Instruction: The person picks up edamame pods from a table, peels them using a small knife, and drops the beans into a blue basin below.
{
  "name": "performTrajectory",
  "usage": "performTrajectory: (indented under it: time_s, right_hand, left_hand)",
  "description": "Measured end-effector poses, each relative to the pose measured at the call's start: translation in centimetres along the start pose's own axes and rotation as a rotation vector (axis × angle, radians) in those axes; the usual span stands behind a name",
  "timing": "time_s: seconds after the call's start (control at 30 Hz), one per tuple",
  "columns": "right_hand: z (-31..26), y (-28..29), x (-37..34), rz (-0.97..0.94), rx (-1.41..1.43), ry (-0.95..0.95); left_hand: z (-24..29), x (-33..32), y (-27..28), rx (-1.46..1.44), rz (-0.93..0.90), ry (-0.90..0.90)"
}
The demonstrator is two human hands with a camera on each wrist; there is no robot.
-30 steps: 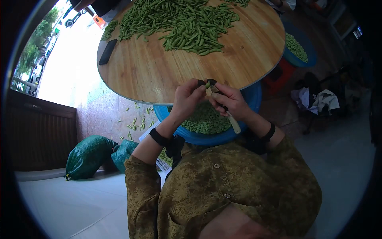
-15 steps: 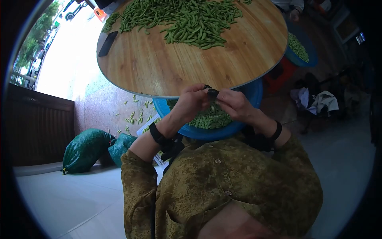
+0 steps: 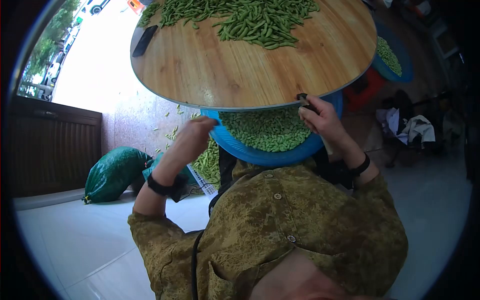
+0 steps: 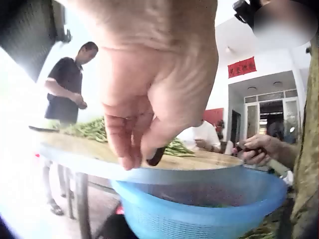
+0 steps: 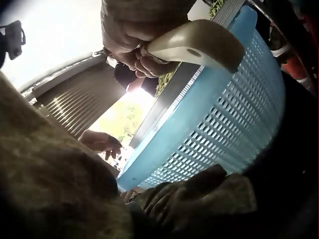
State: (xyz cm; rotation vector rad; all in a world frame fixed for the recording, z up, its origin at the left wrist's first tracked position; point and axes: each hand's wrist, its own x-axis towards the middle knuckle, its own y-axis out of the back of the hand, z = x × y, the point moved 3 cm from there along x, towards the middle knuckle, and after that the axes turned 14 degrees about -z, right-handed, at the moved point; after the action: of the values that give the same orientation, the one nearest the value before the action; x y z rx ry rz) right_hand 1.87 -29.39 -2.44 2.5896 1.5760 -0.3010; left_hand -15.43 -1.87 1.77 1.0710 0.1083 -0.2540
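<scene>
My right hand (image 3: 324,120) grips a tool by its cream-coloured handle (image 5: 199,45), at the right of the blue basin (image 3: 260,159). The handle's holed end sticks out below the fist; the tool's working end is mostly hidden by the fingers. A dark cover shows at this hand's tip. Blurred in the head view, my left hand (image 3: 192,140) is at the basin's left side, near a white crate (image 3: 207,189) of green pods (image 3: 210,162). Its fingers hang loosely downward with nothing visible between them, and a dark cover (image 4: 156,157) sits on the thumb. Shelled green beans (image 3: 272,132) lie in the basin.
A round wooden table (image 3: 225,75) overhangs the basin, bearing a pile of bean pods (image 3: 265,30) and a flat black object (image 3: 145,41). Green sacks (image 3: 117,172) lie on the floor at left. A second basin (image 3: 407,72) stands at right. Another person (image 4: 67,84) stands across the table.
The hands were together over the basin, with a green pod between them at first. They have parted: the left moved left toward the crate, the right moved right with the cream-handled tool.
</scene>
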Motion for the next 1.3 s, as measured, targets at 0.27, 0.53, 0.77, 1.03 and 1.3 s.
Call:
performTrajectory:
  time_s: [0.27,0.53,0.77,1.03,1.3]
  right_hand:
    - [1.7,-1.1,0.7,-0.086,-0.058,0.047]
    - [2.9,-1.5,0.4,-0.151,-0.126,-0.013]
    - [3.0,-2.8,-0.5,-0.189,-0.179,0.041]
    - [3.0,-3.0,-0.6,-0.208,-0.142,-0.008]
    - [4.0,-2.7,-0.6,-0.177,0.043,-0.051]
  left_hand:
    - [1.0,4.3,-6.3,0.258,-0.380,-0.056]
    - [-2.1,6.8,-7.9,0.349,-0.404,0.239]
    - [-2.2,7.1,-7.8,0.341,-0.403,0.309]
    - [-2.7,5.7,-7.8,0.349,-0.333,0.261]
    - [-2.0,1.5,-4.1,0.182,-0.127,0.235]
